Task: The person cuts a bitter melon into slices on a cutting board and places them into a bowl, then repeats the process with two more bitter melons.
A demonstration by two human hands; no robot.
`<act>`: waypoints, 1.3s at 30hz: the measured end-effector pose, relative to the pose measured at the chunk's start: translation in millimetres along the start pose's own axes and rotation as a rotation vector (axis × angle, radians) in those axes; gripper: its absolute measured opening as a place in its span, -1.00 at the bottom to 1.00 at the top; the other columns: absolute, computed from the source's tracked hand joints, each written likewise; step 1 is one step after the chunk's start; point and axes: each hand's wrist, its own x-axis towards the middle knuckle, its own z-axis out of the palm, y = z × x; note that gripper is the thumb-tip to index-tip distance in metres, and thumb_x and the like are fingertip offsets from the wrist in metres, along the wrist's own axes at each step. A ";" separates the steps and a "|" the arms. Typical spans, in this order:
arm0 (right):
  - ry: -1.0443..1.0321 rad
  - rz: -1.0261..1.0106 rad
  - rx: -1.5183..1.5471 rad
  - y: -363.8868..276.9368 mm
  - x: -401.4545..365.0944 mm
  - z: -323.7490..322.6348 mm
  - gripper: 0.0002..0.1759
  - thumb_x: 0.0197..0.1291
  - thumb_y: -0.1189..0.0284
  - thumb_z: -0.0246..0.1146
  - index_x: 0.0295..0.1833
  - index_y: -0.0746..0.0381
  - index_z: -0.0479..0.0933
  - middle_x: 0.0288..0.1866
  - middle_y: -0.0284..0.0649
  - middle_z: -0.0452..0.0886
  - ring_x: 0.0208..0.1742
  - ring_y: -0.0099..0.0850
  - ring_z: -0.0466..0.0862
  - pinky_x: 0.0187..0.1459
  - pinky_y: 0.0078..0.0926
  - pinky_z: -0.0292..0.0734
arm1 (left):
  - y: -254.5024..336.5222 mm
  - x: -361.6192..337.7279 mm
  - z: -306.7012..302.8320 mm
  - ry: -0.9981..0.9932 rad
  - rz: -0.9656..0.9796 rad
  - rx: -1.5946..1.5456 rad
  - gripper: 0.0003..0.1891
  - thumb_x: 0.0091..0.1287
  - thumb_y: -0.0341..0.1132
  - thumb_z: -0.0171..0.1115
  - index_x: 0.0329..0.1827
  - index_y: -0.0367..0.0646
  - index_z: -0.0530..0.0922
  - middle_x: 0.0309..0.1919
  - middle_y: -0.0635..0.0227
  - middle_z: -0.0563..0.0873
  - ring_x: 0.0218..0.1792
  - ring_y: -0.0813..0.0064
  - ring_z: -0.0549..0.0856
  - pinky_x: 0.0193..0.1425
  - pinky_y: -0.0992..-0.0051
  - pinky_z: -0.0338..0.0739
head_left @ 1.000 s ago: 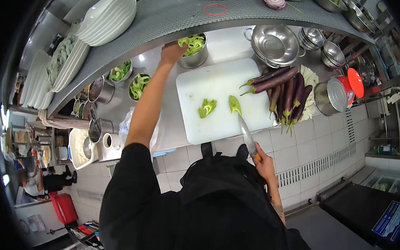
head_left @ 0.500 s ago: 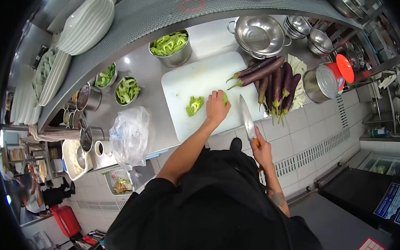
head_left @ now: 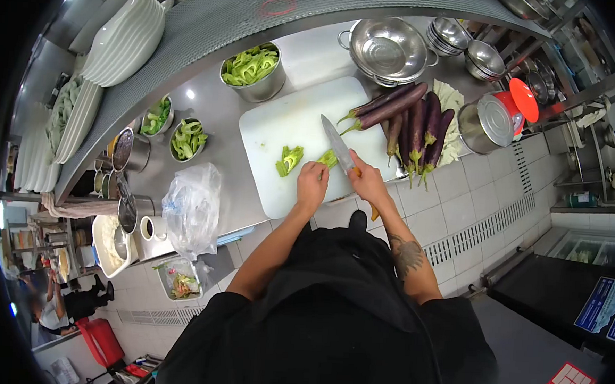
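Observation:
On the white cutting board [head_left: 305,105], my right hand [head_left: 369,183] is wrapped round the orange-brown handle of a kitchen knife [head_left: 336,145]. The blade slants up and left, beside a small heap of sliced green vegetable [head_left: 329,158] that looks like pepper. My left hand [head_left: 312,185] is closed, fingers curled in, at the near left edge of that heap; whether anything is pinched in it is hidden. Another pile of green slices [head_left: 290,160] lies further left. Several purple eggplants [head_left: 416,132] rest across the board's right end, past the knife.
Behind the board stand a metal pot of green slices [head_left: 253,67] and a steel colander [head_left: 388,50]. A smaller bowl of greens [head_left: 188,140] and a clear plastic bag [head_left: 192,207] are at left. A large tin [head_left: 488,121] stands at right. A shelf [head_left: 211,30] overhangs the counter.
My right hand has brought the knife left and up, over the board beside the green slices. My left hand has drawn back toward me, off the slices. The view has shifted slightly.

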 end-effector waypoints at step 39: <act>-0.128 0.135 -0.023 -1.7 -39.9 -24.6 -0.33 0.32 0.36 0.23 0.56 0.04 0.36 -0.24 0.25 0.69 -0.16 0.17 0.73 -0.04 -0.11 0.60 | 7.6 13.7 16.7 -0.032 0.033 0.075 -0.96 0.23 -0.51 0.35 -0.29 -0.26 0.70 -0.38 0.10 0.69 -0.31 0.05 0.66 -0.20 0.17 0.57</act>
